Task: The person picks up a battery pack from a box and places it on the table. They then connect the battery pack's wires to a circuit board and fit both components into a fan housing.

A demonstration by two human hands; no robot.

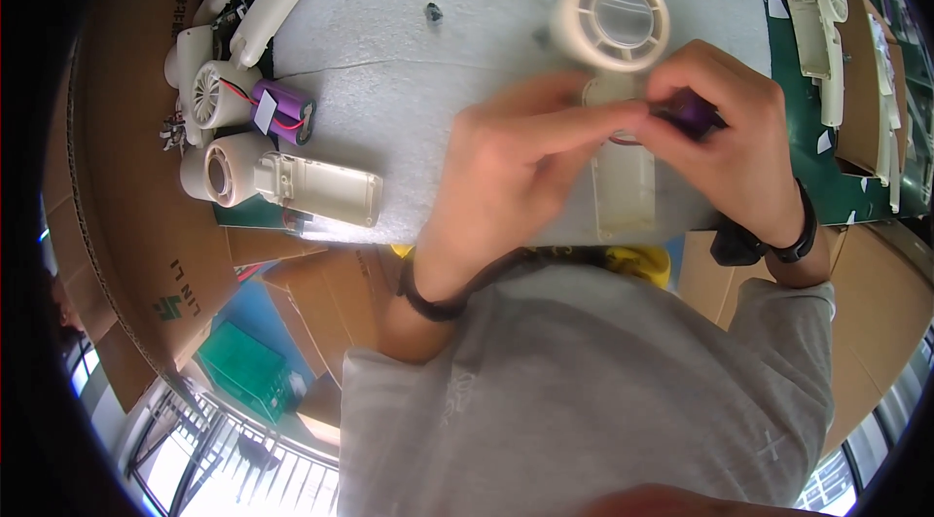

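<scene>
A cream plastic fan housing lies on the grey mat in front of me, with its round ringed head (570,26) at the far end and its open handle shell (626,194) toward me. My right hand (730,133) is closed around a purple battery pack (695,114) above the right side of the handle. My left hand (511,162) reaches over the handle from the left, thumb and forefinger pinched beside the right thumb. Whatever is in that pinch is too small and blurred to make out. The hands cover the housing's middle.
At the left edge lie several cream fan housings (282,6), another purple battery pack (282,113) with red and black wires, and an open handle shell (326,190). A cardboard box (126,177) stands beside them. More housings (808,26) lie at the right by another carton (861,79).
</scene>
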